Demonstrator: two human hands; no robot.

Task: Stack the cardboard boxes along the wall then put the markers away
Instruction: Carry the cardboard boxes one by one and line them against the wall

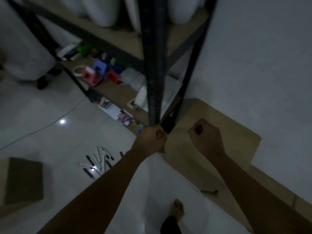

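A large cardboard box lies against the white wall on the right, on top of a longer cardboard piece that runs along the wall. My left hand is closed at the box's near left corner, right beside the foot of the black rack post. Over the box's top, my right hand is clenched in a fist with nothing visible in it. Several black-and-white markers lie scattered on the floor to the left of my left arm. Another cardboard box sits on the floor at the lower left.
A black metal rack fills the upper middle; its low shelf carries coloured plastic pieces, papers and small clutter. White bags stand at the upper left. My bare foot is on the glossy tiled floor below. The room is dim.
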